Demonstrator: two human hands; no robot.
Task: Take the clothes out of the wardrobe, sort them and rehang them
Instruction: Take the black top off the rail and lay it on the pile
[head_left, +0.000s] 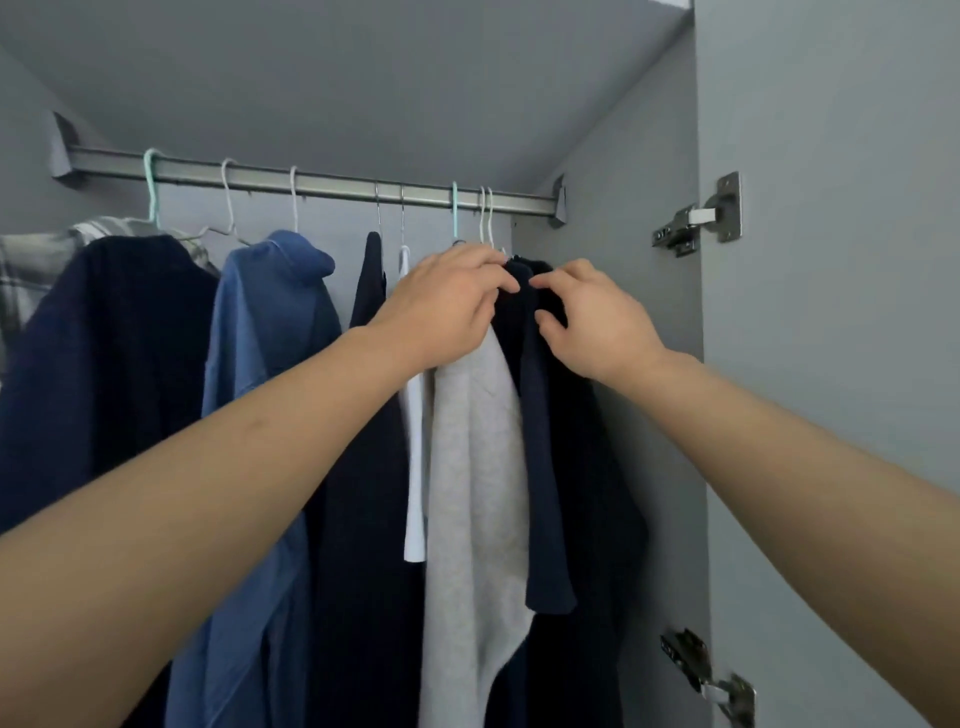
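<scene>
The dark navy garment hangs at the rail's right end, long axis vertical. Both hands pinch its collar: the left hand from 9 o'clock, the right hand from 3 o'clock, equally near; its hook sits at 12 o'clock.

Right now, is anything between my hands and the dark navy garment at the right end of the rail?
Nothing visible. Both the left hand and right hand already touch the dark navy garment at its collar.
</scene>
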